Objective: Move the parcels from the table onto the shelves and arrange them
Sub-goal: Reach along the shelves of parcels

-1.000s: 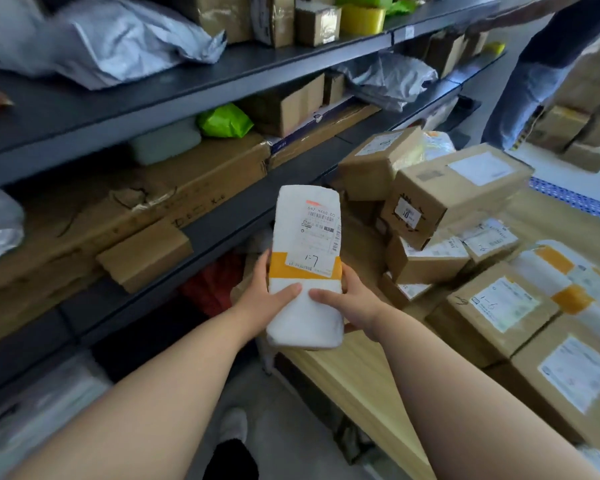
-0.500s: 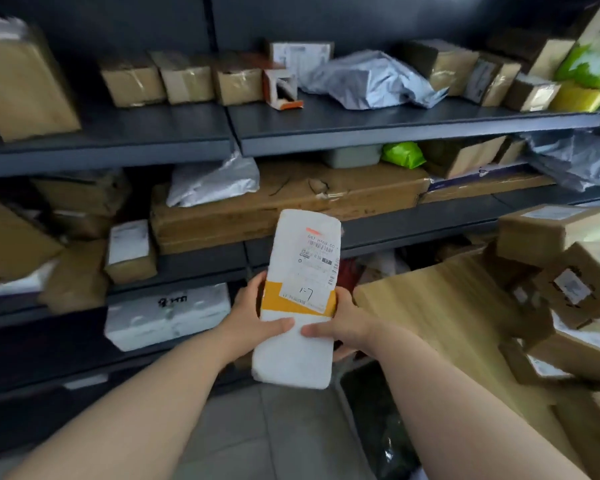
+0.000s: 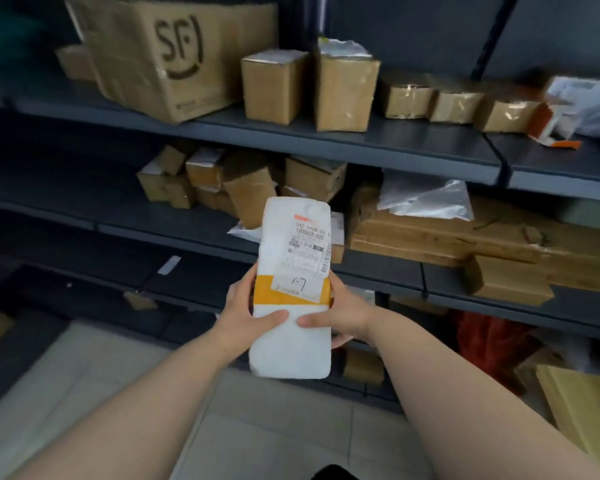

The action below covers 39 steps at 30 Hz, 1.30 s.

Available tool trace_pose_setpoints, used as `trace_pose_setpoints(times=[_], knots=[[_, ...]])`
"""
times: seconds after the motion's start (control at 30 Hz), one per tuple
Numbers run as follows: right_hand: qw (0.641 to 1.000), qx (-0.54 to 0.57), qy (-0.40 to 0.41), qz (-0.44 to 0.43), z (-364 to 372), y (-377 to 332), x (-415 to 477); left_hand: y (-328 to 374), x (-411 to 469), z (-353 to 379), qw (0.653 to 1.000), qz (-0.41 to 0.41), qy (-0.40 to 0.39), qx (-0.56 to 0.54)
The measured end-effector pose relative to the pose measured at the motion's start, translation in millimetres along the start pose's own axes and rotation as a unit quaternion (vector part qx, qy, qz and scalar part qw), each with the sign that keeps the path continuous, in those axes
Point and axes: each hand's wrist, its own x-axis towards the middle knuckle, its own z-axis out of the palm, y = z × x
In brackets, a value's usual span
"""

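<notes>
White parcel [image 3: 293, 271] was held upright in the air in front of the shelving, clear of every shelf. It was gripped at and just below its orange band [image 3: 267, 292] from both sides. Left hand [image 3: 243, 313] was closed round the left edge, with the thumb laid across the front face and the fingers mostly hidden behind. Right hand [image 3: 340, 313] was closed round the right edge in the same way, thumb on the front and fingertips curled under the back. A printed label [image 3: 309, 244] was seen on the parcel's front.

On the upper shelf [image 3: 361, 143], a large SF carton [image 3: 167, 64] was noted at left, two upright brown boxes [image 3: 274, 86] just beside it, then three small taped boxes [image 3: 454, 105] in a row. On the middle shelf [image 3: 187, 233], small cartons [image 3: 239, 185] were jumbled behind the parcel. To the right a silver bag [image 3: 426, 199] lay on long flat cartons [image 3: 465, 237].
</notes>
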Motion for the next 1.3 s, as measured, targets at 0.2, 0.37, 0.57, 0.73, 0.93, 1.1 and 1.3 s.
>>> trace_pose_setpoints(times=[0.2,0.37,0.57,0.73,0.93,1.1,1.3], knots=[[0.995,-0.052,-0.086,-0.013,65.3,-50.5,63.9,-22.7,-20.2,-71.0,0.988,-0.021,0.126,-0.082],[0.984,-0.103,-0.137,-0.053,118.1,-86.5,103.9,-40.6,-35.0,-114.2,0.959,-0.037,0.239,-0.15],[0.953,-0.17,-0.223,-0.118,173.9,-120.7,137.2,-50.8,-49.8,-153.2,0.912,-0.048,0.365,-0.182],[0.929,-0.161,-0.295,-0.156,229.9,-140.4,157.0,-61.2,-62.3,-184.2,0.865,-0.053,0.451,-0.211],[0.916,-0.203,-0.311,-0.153,313.7,-149.8,176.9,-98.0,-85.6,-236.8,0.816,-0.076,0.511,-0.257],[0.896,-0.232,-0.344,-0.158,401.7,-179.3,193.4,-139.0,-107.2,-314.7,0.79,-0.09,0.538,-0.28],[0.887,-0.243,-0.363,-0.149,510.5,-210.3,212.0,-172.2,-137.9,-418.0,0.787,-0.116,0.534,-0.287]])
